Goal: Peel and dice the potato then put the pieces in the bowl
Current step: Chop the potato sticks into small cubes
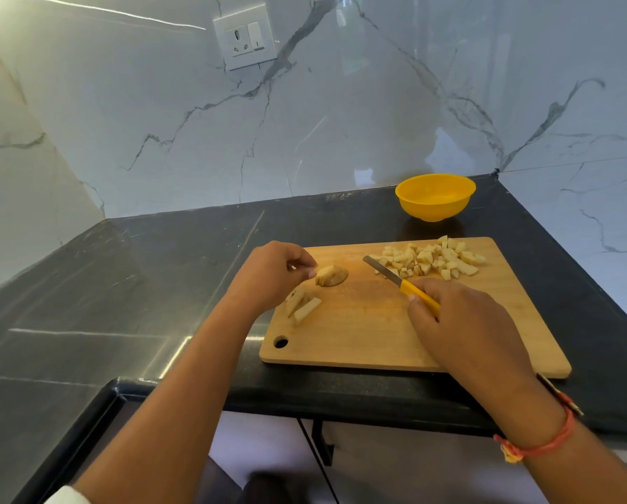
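Note:
A wooden cutting board (370, 329) lies on the dark counter. Its far right corner carries a heap of diced potato (432, 260). A sliced potato end (331, 275) lies at the board's left middle, and my left hand (272, 274) touches it with curled fingertips. A few potato strips (302, 306) lie at the board's left edge, just below that hand. My right hand (461, 321) grips the yellow handle of a knife (395, 276), whose blade points up and left, its tip close to the diced heap. Behind the board stands a yellow bowl (435, 196), which looks empty.
The dark counter (123, 285) stretches left of the board and ends at a front edge just below it. A marble wall with a switch plate (244, 36) rises behind. The counter's right edge runs close past the bowl and board.

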Tool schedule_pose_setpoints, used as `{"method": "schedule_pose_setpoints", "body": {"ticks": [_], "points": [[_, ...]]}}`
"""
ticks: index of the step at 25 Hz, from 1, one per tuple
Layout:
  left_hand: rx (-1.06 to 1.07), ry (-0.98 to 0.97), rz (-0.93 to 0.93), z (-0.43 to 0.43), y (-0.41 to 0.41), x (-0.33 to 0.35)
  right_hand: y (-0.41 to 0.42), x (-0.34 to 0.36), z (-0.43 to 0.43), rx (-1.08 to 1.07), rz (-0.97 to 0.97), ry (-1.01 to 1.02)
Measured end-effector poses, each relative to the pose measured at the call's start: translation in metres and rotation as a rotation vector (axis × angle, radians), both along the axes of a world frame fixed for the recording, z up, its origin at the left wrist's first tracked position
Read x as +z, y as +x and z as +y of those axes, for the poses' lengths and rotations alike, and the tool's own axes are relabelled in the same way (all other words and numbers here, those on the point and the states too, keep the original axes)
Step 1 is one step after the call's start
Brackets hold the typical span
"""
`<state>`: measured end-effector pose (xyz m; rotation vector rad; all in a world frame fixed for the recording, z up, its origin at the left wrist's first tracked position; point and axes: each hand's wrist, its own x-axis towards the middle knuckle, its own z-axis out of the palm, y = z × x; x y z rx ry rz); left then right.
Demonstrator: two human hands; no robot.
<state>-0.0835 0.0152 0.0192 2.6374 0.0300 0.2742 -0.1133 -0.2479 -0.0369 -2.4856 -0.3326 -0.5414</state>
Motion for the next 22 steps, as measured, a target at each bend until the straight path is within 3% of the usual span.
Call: {"method": "schedule_pose_setpoints", "body": {"ticks": [7,11,17,22], "points": [[-0.101,0.235,0.274,0.002,-0.017,0.011,-0.002,0.003,0.0,0.01,0.03,-0.011],[-0.083,0.331,0.189,-0.007,-0.023,0.009,-0.003,0.005,0.0,0.012,0.033,-0.006],[-0.027,0.33,0.144,-0.019,-0.032,-0.001,-0.002,0.003,0.0,-0.008,0.013,0.024],[-0.052,0.285,-0.017,-0.044,-0.032,-0.017,-0.002,0.002,0.0,-0.013,-0.015,0.05]]}}
